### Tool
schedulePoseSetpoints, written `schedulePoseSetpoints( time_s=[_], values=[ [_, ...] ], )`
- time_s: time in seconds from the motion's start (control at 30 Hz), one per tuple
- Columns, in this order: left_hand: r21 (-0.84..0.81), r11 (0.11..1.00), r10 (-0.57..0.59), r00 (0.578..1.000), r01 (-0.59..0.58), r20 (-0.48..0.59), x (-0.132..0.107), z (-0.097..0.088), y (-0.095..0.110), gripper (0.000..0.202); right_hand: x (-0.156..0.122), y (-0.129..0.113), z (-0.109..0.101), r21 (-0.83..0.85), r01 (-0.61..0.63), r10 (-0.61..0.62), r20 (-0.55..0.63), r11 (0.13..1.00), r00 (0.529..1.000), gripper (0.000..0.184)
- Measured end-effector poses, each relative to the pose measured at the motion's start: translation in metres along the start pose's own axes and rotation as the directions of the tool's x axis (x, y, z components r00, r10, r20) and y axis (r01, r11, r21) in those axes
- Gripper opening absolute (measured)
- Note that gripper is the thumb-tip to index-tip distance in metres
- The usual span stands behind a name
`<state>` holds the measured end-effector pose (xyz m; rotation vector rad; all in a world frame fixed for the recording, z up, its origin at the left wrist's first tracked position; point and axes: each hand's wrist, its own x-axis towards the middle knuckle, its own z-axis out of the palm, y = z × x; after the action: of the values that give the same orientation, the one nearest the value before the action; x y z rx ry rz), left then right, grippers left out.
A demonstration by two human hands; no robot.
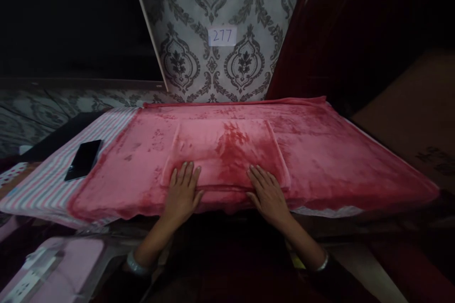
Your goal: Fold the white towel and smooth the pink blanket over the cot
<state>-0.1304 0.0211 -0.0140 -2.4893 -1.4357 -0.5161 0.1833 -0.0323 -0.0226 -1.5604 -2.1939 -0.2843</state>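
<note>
A folded pink plush cloth [220, 147] lies flat as a rectangle in the middle of a larger pink plush blanket [305, 151]. On its near left corner rests my left hand [183, 194], palm down with the fingers stretched out. My right hand [268, 194] lies flat on the near right part of the same cloth, fingers extended and thumb pointing inward. Neither hand grips anything. Darker red patches show in the pile between and beyond the hands.
A black phone [84, 159] lies on a striped cloth [46, 189] at the left. Behind stand a large dark screen [78, 23] and a patterned wall with a paper label [222, 36] reading 277. A pink stool [67, 265] with a power strip [31, 279] is at lower left.
</note>
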Motion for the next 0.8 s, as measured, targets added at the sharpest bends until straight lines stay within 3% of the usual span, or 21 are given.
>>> schedulePoseSetpoints(
  time_s=[0.1, 0.2, 0.33, 0.4, 0.5, 0.57, 0.63, 0.8],
  values=[
    [-0.046, 0.999, 0.028, 0.999, -0.027, 0.026, 0.001, -0.015, -0.034, 0.053, 0.005, 0.021, -0.017, 0.072, -0.027, 0.028, -0.009, 0.997, 1.0, 0.044],
    [-0.069, 0.998, 0.003, 0.999, 0.0, 0.049, 0.03, -0.034, -0.059, 0.05, 0.037, 0.042, -0.036, 0.072, -0.083, 0.082, 0.006, 0.994, 0.997, 0.044],
    [-0.024, 0.997, -0.069, 0.979, 0.075, 0.192, 0.116, -0.052, -0.068, 0.054, 0.121, 0.058, -0.044, -0.041, -0.183, 0.187, 0.152, 0.982, 0.971, 0.05],
    [-0.009, 0.992, -0.112, 0.927, 0.123, 0.358, 0.166, -0.053, -0.065, 0.058, 0.168, 0.061, -0.04, -0.065, -0.26, 0.268, 0.236, 0.963, 0.934, 0.054],
    [0.019, 0.959, -0.261, 0.863, 0.282, 0.433, 0.22, -0.042, -0.062, 0.06, 0.218, 0.065, -0.026, -0.066, -0.431, 0.433, 0.248, 0.9, 0.867, 0.055],
    [0.04, 0.933, -0.341, 0.846, 0.356, 0.411, 0.234, -0.027, -0.063, 0.058, 0.23, 0.07, -0.011, -0.065, -0.526, 0.526, 0.227, 0.848, 0.82, 0.053],
    [0.048, 0.915, -0.386, 0.837, 0.4, 0.389, 0.232, -0.008, -0.067, 0.059, 0.227, 0.075, 0.007, -0.078, -0.556, 0.559, 0.203, 0.827, 0.804, 0.053],
    [-0.019, 0.887, -0.428, 0.839, 0.461, 0.336, 0.217, 0.025, -0.08, 0.061, 0.207, 0.088, 0.039, -0.107, -0.517, 0.527, 0.124, 0.85, 0.841, 0.05]
  ],
)
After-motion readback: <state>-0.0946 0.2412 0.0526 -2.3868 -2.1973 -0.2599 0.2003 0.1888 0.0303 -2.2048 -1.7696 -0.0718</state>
